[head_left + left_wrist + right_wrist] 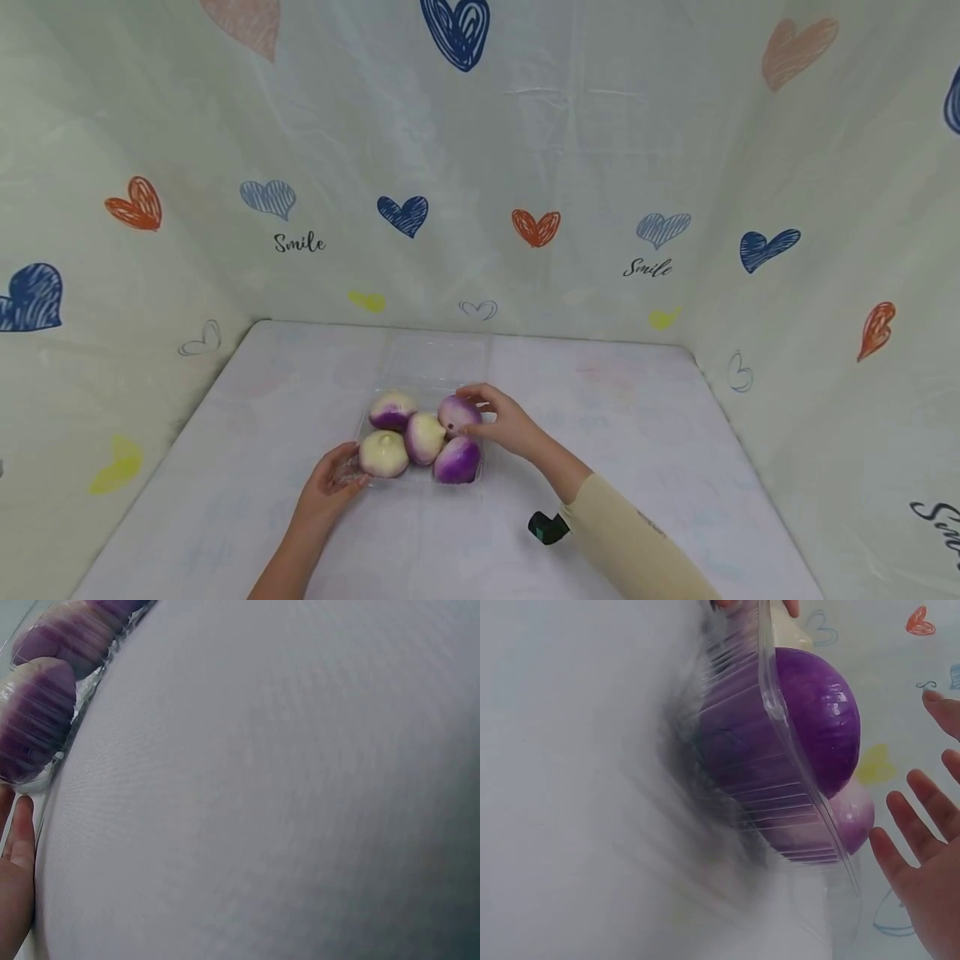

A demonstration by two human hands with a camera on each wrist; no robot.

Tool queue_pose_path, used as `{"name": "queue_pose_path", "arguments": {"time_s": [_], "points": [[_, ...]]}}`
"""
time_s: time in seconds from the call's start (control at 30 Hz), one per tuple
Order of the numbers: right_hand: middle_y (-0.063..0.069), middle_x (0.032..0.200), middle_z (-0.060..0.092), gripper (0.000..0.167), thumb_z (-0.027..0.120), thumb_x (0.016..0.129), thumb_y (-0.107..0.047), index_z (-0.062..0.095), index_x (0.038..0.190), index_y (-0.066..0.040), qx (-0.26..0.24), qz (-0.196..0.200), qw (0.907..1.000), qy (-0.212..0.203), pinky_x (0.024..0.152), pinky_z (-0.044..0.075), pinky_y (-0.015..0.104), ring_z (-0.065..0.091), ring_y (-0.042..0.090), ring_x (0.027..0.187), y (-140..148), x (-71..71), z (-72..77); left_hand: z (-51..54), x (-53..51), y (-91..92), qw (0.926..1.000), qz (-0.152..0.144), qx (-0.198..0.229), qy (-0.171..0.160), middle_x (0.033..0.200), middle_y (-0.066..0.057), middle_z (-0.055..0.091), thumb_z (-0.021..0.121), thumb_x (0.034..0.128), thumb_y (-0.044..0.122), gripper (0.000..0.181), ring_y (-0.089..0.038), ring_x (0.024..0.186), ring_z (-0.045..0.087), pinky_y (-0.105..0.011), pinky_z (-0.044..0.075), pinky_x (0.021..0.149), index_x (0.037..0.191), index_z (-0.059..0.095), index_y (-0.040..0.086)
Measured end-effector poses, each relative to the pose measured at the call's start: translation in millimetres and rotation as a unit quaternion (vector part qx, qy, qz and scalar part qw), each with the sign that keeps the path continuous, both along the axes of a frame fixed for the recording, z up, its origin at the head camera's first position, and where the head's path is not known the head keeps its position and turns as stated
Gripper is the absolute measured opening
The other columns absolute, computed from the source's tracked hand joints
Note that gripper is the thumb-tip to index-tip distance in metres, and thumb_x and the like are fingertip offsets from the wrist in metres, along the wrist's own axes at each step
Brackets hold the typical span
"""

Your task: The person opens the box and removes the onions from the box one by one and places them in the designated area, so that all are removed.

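Several purple-and-white turnips sit together in a clear plastic clamshell container, its transparent lid folded back behind it. My left hand grips the container's near left corner, fingers along the side and thumb at the front. Over the back right turnip is my right hand. The right wrist view shows that hand with fingers spread and fairly straight, fingertips close beside a pale purple turnip; whether they touch it I cannot tell. A deep purple turnip rises above the container's rim there.
A small dark green and black object lies by the right sleeve. The white table meets a pale curtain printed with hearts and "Smile" at the back and sides.
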State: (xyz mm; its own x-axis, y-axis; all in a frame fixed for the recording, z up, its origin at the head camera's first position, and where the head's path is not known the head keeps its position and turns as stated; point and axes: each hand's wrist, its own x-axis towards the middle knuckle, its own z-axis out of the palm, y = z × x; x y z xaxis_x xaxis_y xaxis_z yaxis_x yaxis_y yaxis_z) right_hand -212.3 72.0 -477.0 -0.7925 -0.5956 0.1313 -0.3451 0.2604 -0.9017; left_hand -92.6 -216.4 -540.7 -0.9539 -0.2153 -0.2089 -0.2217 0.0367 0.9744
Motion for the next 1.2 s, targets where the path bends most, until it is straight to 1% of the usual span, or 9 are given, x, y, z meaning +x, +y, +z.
{"name": "queue_pose_path", "arguments": {"time_s": [0.23, 0.43, 0.57, 0.63, 0.7, 0.8, 0.87, 1.07, 1.2], "points": [[0.007, 0.132, 0.057, 0.05, 0.077, 0.084, -0.011, 0.056, 0.129, -0.006, 0.031, 0.018, 0.9993, -0.008, 0.103, 0.041, 0.048, 0.05, 0.029, 0.121, 2.1, 11.0, -5.4, 0.8, 1.6, -0.6, 1.0, -0.009, 0.002, 0.001, 0.147, -0.015, 0.041, 0.071, 0.0881, 0.003, 0.066, 0.0, 0.106, 0.049, -0.014, 0.044, 0.086, 0.145, 0.038, 0.007], [0.011, 0.123, 0.061, 0.05, 0.079, 0.082, -0.01, 0.057, 0.127, -0.004, 0.063, 0.066, 0.9958, 0.01, 0.101, 0.043, 0.045, 0.055, 0.028, 0.114, 3.4, 15.7, -10.0, 0.1, 0.6, -0.2, 1.0, -0.005, 0.006, 0.001, 0.147, -0.017, 0.041, 0.071, 0.0873, 0.001, 0.066, 0.0, 0.105, 0.05, -0.014, 0.045, 0.086, 0.145, 0.039, 0.005], [0.006, 0.124, 0.061, 0.051, 0.081, 0.08, -0.013, 0.06, 0.125, -0.005, 0.093, 0.086, 0.9919, 0.016, 0.104, 0.041, 0.043, 0.053, 0.024, 0.118, 3.9, 18.3, -7.8, -1.5, 0.4, -0.2, 0.9999, -0.004, 0.006, 0.013, 0.145, -0.017, 0.042, 0.072, 0.0865, 0.002, 0.065, 0.002, 0.105, 0.049, -0.013, 0.044, 0.085, 0.143, 0.04, 0.004], [0.002, 0.125, 0.06, 0.051, 0.082, 0.08, -0.014, 0.061, 0.125, -0.007, 0.109, 0.093, 0.9896, 0.017, 0.106, 0.04, 0.041, 0.051, 0.021, 0.121, 4.2, 18.7, -6.5, -2.8, 0.3, -0.2, 0.9996, -0.002, 0.003, 0.028, 0.14, -0.012, 0.047, 0.073, 0.0856, 0.002, 0.064, 0.004, 0.105, 0.049, -0.013, 0.044, 0.085, 0.142, 0.042, 0.003], [-0.002, 0.125, 0.06, 0.05, 0.082, 0.08, -0.016, 0.062, 0.125, -0.01, 0.127, 0.098, 0.9868, 0.024, 0.107, 0.039, 0.038, 0.049, 0.018, 0.123, 4.6, 18.2, -6.4, -4.1, 0.3, -0.3, 0.9991, -0.001, 0.002, 0.042, 0.134, -0.002, 0.052, 0.073, 0.0848, 0.001, 0.063, 0.005, 0.105, 0.05, -0.014, 0.045, 0.085, 0.14, 0.043, 0.002], [-0.003, 0.124, 0.061, 0.048, 0.083, 0.079, -0.016, 0.063, 0.123, -0.01, 0.141, 0.115, 0.9823, 0.045, 0.107, 0.039, 0.034, 0.05, 0.014, 0.122, 4.2, 15.7, -7.3, -5.6, 0.6, -0.5, 0.9983, -0.002, -0.001, 0.058, 0.121, 0.014, 0.055, 0.073, 0.084, 0.0, 0.062, 0.004, 0.104, 0.051, -0.015, 0.046, 0.084, 0.139, 0.044, 0.0], [-0.001, 0.123, 0.062, 0.047, 0.083, 0.078, -0.014, 0.064, 0.121, -0.009, 0.145, 0.131, 0.9785, 0.066, 0.106, 0.039, 0.033, 0.05, 0.014, 0.121, 3.4, 13.9, -7.3, -5.4, 1.1, -0.8, 0.9982, -0.005, -0.001, 0.059, 0.118, 0.019, 0.054, 0.073, 0.0845, 0.001, 0.062, 0.005, 0.104, 0.05, -0.014, 0.045, 0.084, 0.139, 0.044, 0.0], [0.0, 0.121, 0.063, 0.046, 0.084, 0.074, -0.007, 0.067, 0.116, -0.009, 0.17, 0.17, 0.9614, 0.132, 0.105, 0.038, 0.031, 0.051, 0.014, 0.119, 1.0, 10.5, -6.4, -2.2, 1.3, -1.0, 0.9992, -0.005, 0.0, 0.039, 0.125, 0.012, 0.051, 0.074, 0.0852, 0.003, 0.064, 0.008, 0.108, 0.047, -0.012, 0.044, 0.086, 0.141, 0.043, 0.001], [-0.005, 0.12, 0.063, 0.048, 0.085, 0.072, -0.006, 0.068, 0.116, -0.013, 0.192, 0.172, 0.956, 0.139, 0.104, 0.038, 0.03, 0.05, 0.011, 0.118, 0.3, 8.5, -7.3, -2.2, 0.2, -0.6, 0.9995, -0.004, -0.001, 0.032, 0.125, 0.012, 0.05, 0.073, 0.085, 0.003, 0.064, 0.007, 0.107, 0.048, -0.013, 0.045, 0.085, 0.141, 0.042, 0.002]]}}
